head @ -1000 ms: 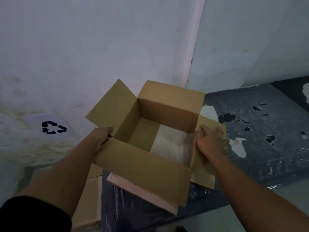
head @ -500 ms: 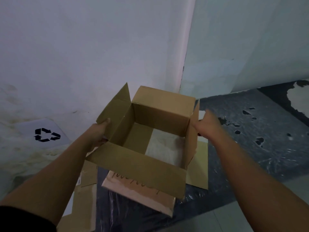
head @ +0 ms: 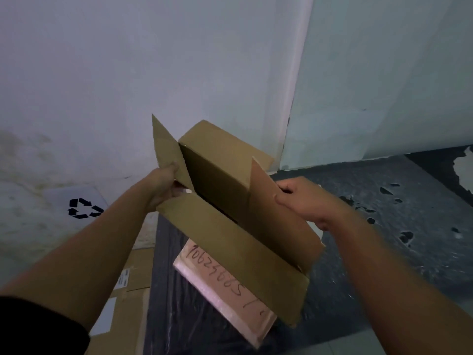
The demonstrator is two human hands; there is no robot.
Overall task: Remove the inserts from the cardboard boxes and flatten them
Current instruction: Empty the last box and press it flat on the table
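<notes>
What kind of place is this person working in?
Probably a recycling corner of a bare room: a recycling sign, flattened cardboard lying beside dark plastic sheeting, and a half-collapsed box held up.

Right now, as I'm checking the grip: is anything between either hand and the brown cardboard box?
Nothing visible. The left hand pinches the left flap of the brown cardboard box directly; the right hand grips its right flap.
</notes>
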